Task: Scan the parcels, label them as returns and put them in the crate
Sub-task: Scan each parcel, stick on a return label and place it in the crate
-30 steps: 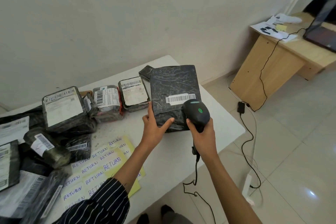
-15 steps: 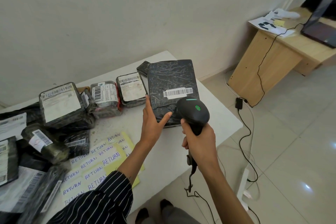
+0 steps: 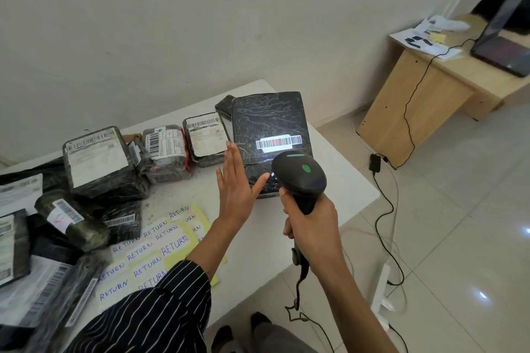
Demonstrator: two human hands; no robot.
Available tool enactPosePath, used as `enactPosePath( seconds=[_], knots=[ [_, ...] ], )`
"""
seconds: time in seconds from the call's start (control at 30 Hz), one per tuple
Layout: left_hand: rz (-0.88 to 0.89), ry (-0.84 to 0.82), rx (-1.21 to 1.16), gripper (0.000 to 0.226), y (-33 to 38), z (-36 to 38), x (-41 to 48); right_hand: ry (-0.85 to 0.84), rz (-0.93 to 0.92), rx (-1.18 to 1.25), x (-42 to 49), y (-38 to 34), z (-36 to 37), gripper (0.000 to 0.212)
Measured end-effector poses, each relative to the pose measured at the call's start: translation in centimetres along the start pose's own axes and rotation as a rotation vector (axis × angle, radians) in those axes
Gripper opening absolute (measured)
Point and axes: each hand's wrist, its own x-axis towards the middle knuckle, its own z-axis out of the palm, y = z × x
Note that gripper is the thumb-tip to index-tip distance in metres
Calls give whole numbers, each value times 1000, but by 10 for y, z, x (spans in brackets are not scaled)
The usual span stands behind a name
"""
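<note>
The parcel (image 3: 268,117) sits at mid-frame on the right end of the counter (image 3: 338,186), with its barcode (image 3: 279,142) facing up towards the reader. The right hand (image 3: 312,226) is wrapped round the grip of the scanner (image 3: 299,176). It aims the scanner's head just below the barcode, where a red line and a bright patch show the beam landing. The left hand (image 3: 236,183) is wide, fingers straight along the parcel's left edge and thumb resting on its lower corner. This is probably to keep the glossy wrap steady and angled for a clean read. The RETURN slips (image 3: 156,241) lie at lower left, near enough to be taken up for labelling. The pile (image 3: 97,160) of unscanned packets waits further left. No crate is in view.
</note>
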Motion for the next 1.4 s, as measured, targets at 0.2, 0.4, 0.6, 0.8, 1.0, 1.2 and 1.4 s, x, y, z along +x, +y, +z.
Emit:
enactPosePath(
  seconds=[0.2,0.4,0.6,0.8,1.0,1.2,1.4],
  knots=[
    [-19,-21,-10,93,1,-1,2,-3,-26,-4,-5,-4,0,26],
    [-18,8,-4,88,2,-1,1,24,-20,-11,-6,-3,-2,26],
    [-26,-2,-18,91,3,-1,0,24,-24,-20,-6,-1,-2,26],
    [-36,-2,-31,91,2,0,0,15,-21,-8,-6,-2,0,28],
    [-43,-4,-49,91,3,-1,1,17,-13,-10,-6,-1,-1,29],
    [-46,-17,-78,94,3,-1,0,9,-17,-1,-4,0,-1,29],
    [-48,-18,-84,93,3,-1,-1,3,-11,-6,-3,0,-2,30]
  ],
)
